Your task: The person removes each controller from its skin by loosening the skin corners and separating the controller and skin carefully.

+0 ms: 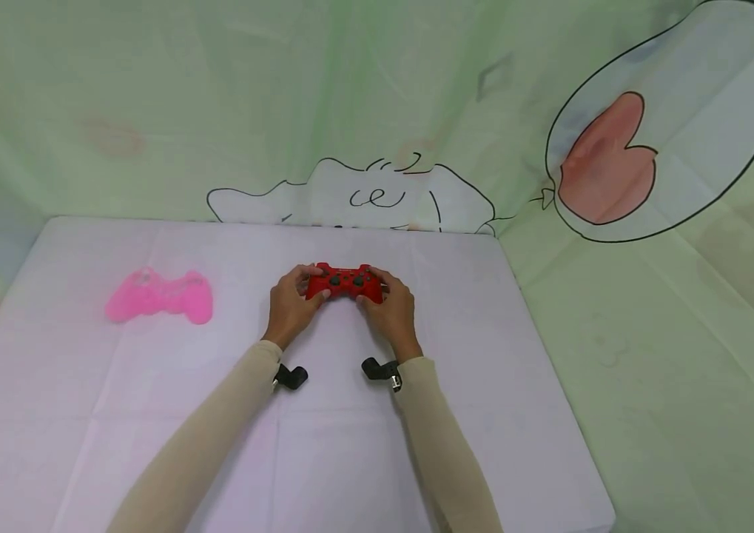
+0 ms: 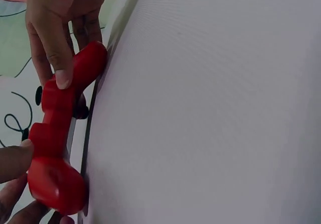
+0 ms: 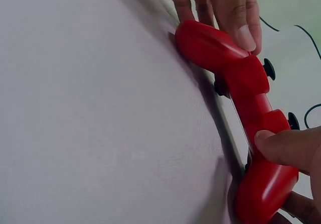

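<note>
A red game controller is held between both hands near the back middle of the table. The left hand grips its left handle, thumb along the near side and fingers around the far side. On the right handle, the right hand grips in the same way. The wrist views show the controller edge-on just over the white cloth, the red body with a thumb on each half. Black thumbsticks stick out from its face in the right wrist view. Some fingers are hidden behind the handles.
A pink, controller-shaped cover lies flat at the left of the white-covered table. Behind the table hangs a pale green curtain with a drawn balloon. Black camera mounts are strapped at both wrists.
</note>
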Demonstrator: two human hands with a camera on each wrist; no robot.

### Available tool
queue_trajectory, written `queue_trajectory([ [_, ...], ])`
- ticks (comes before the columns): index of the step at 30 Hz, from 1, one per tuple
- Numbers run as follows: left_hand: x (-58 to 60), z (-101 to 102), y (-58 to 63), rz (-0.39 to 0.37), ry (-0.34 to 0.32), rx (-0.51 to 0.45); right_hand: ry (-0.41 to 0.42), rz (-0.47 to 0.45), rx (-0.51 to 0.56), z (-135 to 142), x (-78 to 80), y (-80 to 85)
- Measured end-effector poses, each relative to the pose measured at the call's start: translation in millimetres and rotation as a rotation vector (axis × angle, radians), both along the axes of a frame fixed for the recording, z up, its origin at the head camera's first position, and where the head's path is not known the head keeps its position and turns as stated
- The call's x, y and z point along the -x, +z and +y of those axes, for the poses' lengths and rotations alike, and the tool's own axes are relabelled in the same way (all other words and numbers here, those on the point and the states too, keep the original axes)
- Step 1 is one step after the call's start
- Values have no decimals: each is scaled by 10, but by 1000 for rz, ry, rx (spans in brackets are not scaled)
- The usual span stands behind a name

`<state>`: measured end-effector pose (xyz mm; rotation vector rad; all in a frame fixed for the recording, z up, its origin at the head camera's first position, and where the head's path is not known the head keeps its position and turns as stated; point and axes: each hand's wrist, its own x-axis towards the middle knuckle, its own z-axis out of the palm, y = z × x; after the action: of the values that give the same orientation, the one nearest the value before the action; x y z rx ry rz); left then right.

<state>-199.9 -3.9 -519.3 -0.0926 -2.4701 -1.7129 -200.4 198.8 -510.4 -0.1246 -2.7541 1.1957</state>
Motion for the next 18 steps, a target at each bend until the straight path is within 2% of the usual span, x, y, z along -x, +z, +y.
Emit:
queue_trajectory([
  [5, -47, -57, 18, 44, -24, 75, -15, 2, -1, -39, -20, 16],
  [13, -18, -85, 14, 24, -65, 61, -27, 28, 26, -41, -25, -2],
  [18, -74, -94, 30, 16, -58, 139, -24, 56, -53, -51, -43, 22],
])
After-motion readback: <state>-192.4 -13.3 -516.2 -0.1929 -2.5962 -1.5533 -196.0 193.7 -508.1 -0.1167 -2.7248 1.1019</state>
